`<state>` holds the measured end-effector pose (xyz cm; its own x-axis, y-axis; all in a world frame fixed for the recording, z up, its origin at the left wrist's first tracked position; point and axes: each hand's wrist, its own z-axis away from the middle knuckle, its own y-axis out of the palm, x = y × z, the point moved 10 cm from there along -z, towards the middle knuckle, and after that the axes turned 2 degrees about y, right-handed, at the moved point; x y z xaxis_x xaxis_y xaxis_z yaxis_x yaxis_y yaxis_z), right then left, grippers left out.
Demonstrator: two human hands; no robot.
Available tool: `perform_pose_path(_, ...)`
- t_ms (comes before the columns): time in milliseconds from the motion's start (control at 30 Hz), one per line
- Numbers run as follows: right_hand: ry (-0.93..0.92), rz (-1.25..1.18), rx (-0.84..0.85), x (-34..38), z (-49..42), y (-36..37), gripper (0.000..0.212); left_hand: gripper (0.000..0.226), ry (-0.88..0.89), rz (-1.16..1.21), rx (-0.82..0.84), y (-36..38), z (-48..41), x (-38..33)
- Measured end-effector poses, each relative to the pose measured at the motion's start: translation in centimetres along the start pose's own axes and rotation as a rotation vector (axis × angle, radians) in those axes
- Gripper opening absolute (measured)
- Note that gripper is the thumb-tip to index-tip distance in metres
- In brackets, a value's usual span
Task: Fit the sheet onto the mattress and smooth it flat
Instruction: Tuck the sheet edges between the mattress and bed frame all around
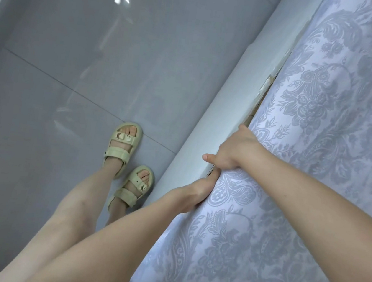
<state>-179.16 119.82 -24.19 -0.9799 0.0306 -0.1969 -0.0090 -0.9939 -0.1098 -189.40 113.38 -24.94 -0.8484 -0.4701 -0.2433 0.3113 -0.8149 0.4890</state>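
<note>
Along the white bed frame [230,108], both hands are tucking the spread sheet [309,158] into the gap by its edge — right hand [233,152] curling fingers on it, left hand [196,195] hiding its fingers beneath, grip untellable — likely calling next for a deeper push, then smoothing.

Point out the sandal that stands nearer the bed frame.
The sandal lower in the view: its toe sits right beside the white bed frame, while the other sandal stands farther out on the grey floor.
</note>
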Motion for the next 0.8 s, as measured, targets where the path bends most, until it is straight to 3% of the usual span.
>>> perform_pose_path(133,0.070,-0.060,0.081,0.5,-1.3,0.5,0.082,0.088,0.075,-0.019,-0.140,-3.1,0.9,0.8)
perform_pose_path(267,0.070,-0.076,0.137,0.5,-0.9,0.7,0.089,0.063,0.199,0.219,-0.219,-4.7,1.2,2.7)
perform_pose_path(467,-0.115,-0.286,-0.254,1.3,1.5,-2.6,0.075,0.070,0.160,0.444,-0.167,-4.2,0.5,3.7)
perform_pose_path(633,-0.162,-0.182,-0.338,2.0,3.1,-1.9,0.072,0.060,0.224,0.408,-0.320,-6.4,0.7,3.0)
perform_pose_path(733,-0.163,-0.112,-0.285,2.8,2.6,-1.6,0.074,0.054,0.239,0.200,-0.533,-9.1,1.8,3.7)
perform_pose_path(800,-0.159,-0.155,-0.248,3.2,2.3,-1.8,0.070,0.056,0.184,0.106,-0.509,-9.0,2.0,5.2)
